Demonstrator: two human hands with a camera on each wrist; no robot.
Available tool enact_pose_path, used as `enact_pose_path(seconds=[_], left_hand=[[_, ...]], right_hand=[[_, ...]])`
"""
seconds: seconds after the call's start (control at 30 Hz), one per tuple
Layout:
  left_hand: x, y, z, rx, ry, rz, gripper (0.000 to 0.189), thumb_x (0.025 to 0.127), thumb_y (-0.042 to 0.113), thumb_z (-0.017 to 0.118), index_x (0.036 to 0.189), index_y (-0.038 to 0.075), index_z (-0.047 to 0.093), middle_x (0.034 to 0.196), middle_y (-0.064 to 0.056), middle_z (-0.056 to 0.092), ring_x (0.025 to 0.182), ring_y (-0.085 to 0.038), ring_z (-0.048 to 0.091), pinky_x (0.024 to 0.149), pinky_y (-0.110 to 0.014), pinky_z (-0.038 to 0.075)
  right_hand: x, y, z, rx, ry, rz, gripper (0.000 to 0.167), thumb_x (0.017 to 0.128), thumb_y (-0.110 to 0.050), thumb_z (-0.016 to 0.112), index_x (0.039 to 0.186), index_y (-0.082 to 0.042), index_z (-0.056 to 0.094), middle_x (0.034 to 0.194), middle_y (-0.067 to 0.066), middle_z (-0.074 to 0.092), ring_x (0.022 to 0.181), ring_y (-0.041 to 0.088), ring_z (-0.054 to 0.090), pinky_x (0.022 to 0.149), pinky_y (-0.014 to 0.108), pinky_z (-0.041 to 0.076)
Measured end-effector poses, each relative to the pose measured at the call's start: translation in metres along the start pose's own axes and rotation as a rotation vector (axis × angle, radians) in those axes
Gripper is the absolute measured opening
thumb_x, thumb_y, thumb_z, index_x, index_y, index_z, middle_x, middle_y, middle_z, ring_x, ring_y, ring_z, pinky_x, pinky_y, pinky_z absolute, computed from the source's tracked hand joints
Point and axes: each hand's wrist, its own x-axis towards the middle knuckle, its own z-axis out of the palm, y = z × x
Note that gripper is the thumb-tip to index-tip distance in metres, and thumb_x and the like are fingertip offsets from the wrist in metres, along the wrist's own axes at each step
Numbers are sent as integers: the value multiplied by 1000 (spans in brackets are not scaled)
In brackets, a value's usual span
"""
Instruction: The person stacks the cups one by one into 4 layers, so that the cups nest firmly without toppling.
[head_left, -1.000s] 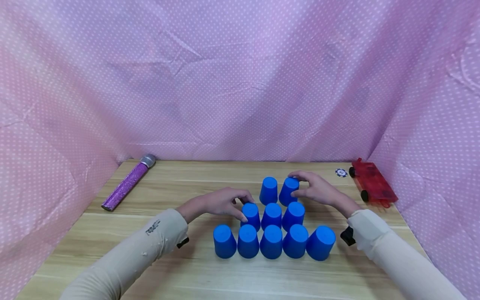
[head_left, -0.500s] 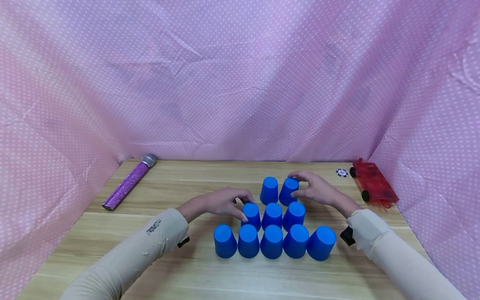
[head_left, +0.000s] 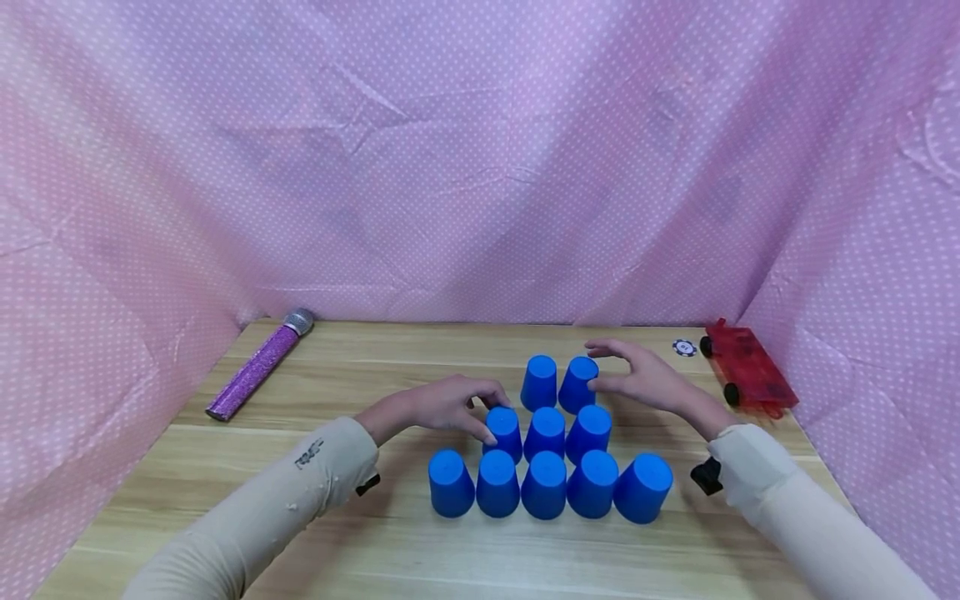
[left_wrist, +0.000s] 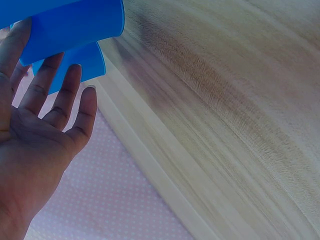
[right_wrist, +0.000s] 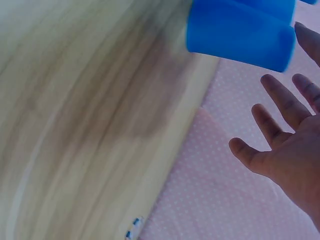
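Upside-down blue cups stand in three rows on the wooden table. Several make up the front row (head_left: 543,487), three the middle, two the back. My left hand (head_left: 446,404) holds the leftmost middle-row cup (head_left: 503,433) between thumb and fingers; in the left wrist view its other fingers lie beside the blue cup (left_wrist: 75,30). At the back right, my right hand (head_left: 647,379) has its fingers spread beside the right-hand back cup (head_left: 576,387). The right wrist view shows the fingers of this hand (right_wrist: 295,135) apart from the blue cup (right_wrist: 240,35).
A purple glitter microphone (head_left: 255,371) lies at the table's left. On the right are a red toy car (head_left: 750,362) with black wheels and a poker chip (head_left: 684,347). Pink dotted cloth (head_left: 480,167) hangs behind and at both sides of the table (head_left: 420,558).
My right hand has let go of the right back cup and drawn slightly to the right, its fingers spreading. The left hand stays at its cup. The cups keep their layout.
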Motion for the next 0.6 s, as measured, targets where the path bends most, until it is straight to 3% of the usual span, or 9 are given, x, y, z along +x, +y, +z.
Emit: enact_pose_path(seconds=[0.13,0.3,0.43,0.6], left_hand=[[0,0,0,-6,-2,-1,41,87,37,78,123,31,60,118,17,66,115,-5,58,102,-41,48],[0,0,0,-9,-7,14,40,87,37,78,123,30,61,118,15,66,116,-6,58,102,-42,48],[1,-2,-1,1,-7,9,40,87,37,78,123,31,61,119,17,66,116,-6,58,102,-40,48],[1,-2,0,-1,-7,3,40,87,38,78,123,32,60,119,18,66,117,-6,58,101,-39,48]], right_hand=[[-17,-10,-8,-31,54,-9,60,94,-41,69,146,-22,48,145,9,57,140,40,44,106,73,34],[-38,-17,-12,-48,95,-92,53,95,-38,68,142,-20,53,138,7,62,137,37,47,103,71,38],[-52,-20,-8,-87,86,-125,50,94,-37,70,139,-21,57,133,2,65,132,33,51,99,68,44],[-60,-19,0,-108,18,-120,52,92,-37,73,139,-21,59,134,0,65,131,34,55,96,64,49]])
